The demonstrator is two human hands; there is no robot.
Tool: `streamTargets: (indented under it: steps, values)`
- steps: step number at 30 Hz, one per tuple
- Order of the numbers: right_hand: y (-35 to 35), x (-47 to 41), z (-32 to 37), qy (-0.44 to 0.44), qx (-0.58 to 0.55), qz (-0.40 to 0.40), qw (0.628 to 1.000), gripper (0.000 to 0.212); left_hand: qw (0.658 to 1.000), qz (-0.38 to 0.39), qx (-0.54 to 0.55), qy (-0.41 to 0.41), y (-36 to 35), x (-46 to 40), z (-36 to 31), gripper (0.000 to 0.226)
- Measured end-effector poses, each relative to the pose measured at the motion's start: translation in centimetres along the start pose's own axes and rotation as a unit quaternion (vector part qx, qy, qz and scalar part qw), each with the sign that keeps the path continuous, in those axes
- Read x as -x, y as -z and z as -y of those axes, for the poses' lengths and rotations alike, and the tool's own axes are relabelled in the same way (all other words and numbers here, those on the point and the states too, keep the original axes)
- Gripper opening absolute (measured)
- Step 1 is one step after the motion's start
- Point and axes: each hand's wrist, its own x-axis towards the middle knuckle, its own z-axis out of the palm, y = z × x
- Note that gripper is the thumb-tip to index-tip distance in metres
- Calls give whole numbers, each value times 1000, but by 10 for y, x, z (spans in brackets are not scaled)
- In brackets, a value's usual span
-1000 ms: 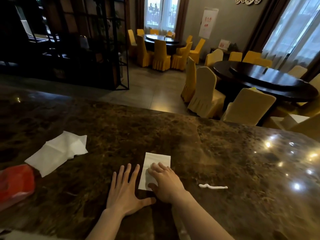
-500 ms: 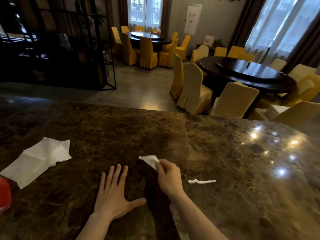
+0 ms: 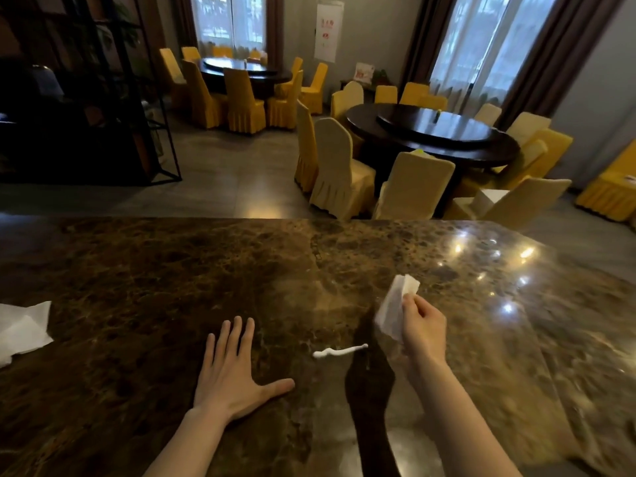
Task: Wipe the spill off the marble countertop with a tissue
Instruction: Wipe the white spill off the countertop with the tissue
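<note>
Thin white spill (image 3: 339, 351) streak lies on brown marble worktop (image 3: 206, 270), crumpled white tissue (image 3: 394, 309) held above, just right of it.

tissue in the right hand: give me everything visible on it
The tissue is white, thin, soft-looking paper, folded or bunched into a narrow strip. It hangs roughly upright, tilted, clear of the marble countertop. The right hand pinches its right edge between fingertips and thumb; nothing else touches it. It sits above and right of the white spill, not yet in contact. It looks clean and unused.
</note>
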Motion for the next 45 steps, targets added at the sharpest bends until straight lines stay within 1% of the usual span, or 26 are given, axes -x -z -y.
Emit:
streamTargets:
  steps: [2, 4, 5, 7, 8, 10, 11, 12, 14, 16, 18, 21, 23, 25, 27, 30, 32, 34, 36, 37, 38, 39, 41, 43, 45]
  values:
    - [9, 5, -10, 137, 120, 1, 983, 33, 1000, -1, -14, -5, -5, -1, -4, 146]
    - [5, 15, -28, 231, 190, 51, 953, 21, 1000, -13, -27, -8, -10, -1, -6, 147]
    - [-1, 21, -39, 257, 220, 89, 937, 17, 999, -25, -30, -10, -13, -1, -6, 148]
    - [-15, 33, -62, 277, 281, 184, 900, 28, 998, -38, -39, -15, -15, -1, -5, 148]
    - [-21, 39, -73, 290, 318, 231, 872, 35, 998, -38, -47, -18, -15, 0, -4, 147]
    - [-31, 47, -92, 335, 407, 302, 794, 48, 997, -38, -61, -21, -16, 0, -3, 145]
    - [-35, 50, -99, 354, 440, 321, 761, 52, 997, -42, -65, -21, -17, 0, -3, 144]
    - [-37, 52, -105, 364, 464, 331, 736, 54, 996, -46, -67, -22, -17, 0, -3, 144]
    - [-39, 50, -112, 372, 496, 330, 712, 56, 996, -48, -68, -20, -18, -1, -3, 144]
    - [-38, 44, -115, 368, 517, 313, 706, 58, 996, -45, -71, -19, -19, -1, -3, 144]
    - [-32, 35, -115, 343, 539, 284, 715, 61, 997, -43, -66, -20, -19, -2, -2, 144]
    - [-15, 16, -116, 270, 549, 233, 756, 61, 997, -42, -58, -18, -19, -2, -2, 145]
    - [-6, 7, -114, 217, 544, 218, 781, 58, 997, -43, -61, -18, -20, -2, -2, 145]
    - [-8, 8, -111, 194, 537, 220, 791, 57, 997, -41, -65, -18, -20, -2, -1, 145]
    - [-19, 19, -109, 209, 527, 237, 789, 58, 997, -38, -64, -17, -19, -2, -2, 145]
    - [-30, 38, -113, 272, 510, 283, 765, 58, 997, -34, -63, -17, -17, -1, -3, 147]
    - [-19, 36, -117, 299, 509, 291, 753, 57, 997, -29, -66, -13, -17, -1, -4, 148]
    - [4, 17, -119, 291, 529, 255, 756, 55, 998, -24, -64, -10, -16, 0, -4, 149]
    - [32, -7, -119, 231, 553, 183, 779, 56, 998, -20, -63, -6, -16, -1, -5, 149]
    - [39, -15, -117, 199, 559, 162, 789, 56, 998, -21, -64, -5, -16, -1, -4, 149]
    - [43, -20, -116, 181, 560, 159, 793, 57, 998, -19, -64, -5, -16, -1, -5, 149]
    - [40, -19, -114, 176, 555, 169, 795, 57, 998, -18, -65, -6, -16, 0, -5, 149]
    - [22, -3, -115, 194, 536, 193, 799, 58, 998, -14, -64, -3, -16, 0, -5, 148]
    - [-2, 19, -116, 236, 516, 224, 792, 59, 998, -14, -64, -3, -15, -1, -6, 148]
    - [-14, 41, -121, 280, 498, 264, 777, 59, 998, -4, -69, -8, -13, -2, -9, 148]
